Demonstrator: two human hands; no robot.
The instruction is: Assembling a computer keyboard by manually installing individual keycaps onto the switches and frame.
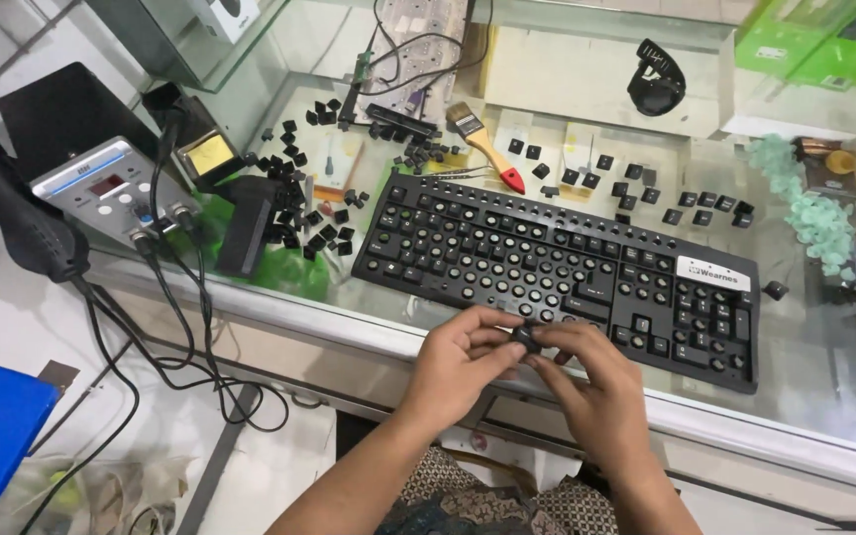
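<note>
2 hands (537, 367) pinch sq. black keycap (524, 337).

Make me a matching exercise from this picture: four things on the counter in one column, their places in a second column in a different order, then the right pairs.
Things
1. paintbrush
2. soldering station
3. small black keycap
4. pile of pale green pieces

Places
A. pinched between the left hand and the right hand
B. at the left end of the counter, cables plugged into its front
C. to the right of the keyboard
D. behind the keyboard, red handle tip nearest it

Pairs: 1-D, 2-B, 3-A, 4-C
</note>
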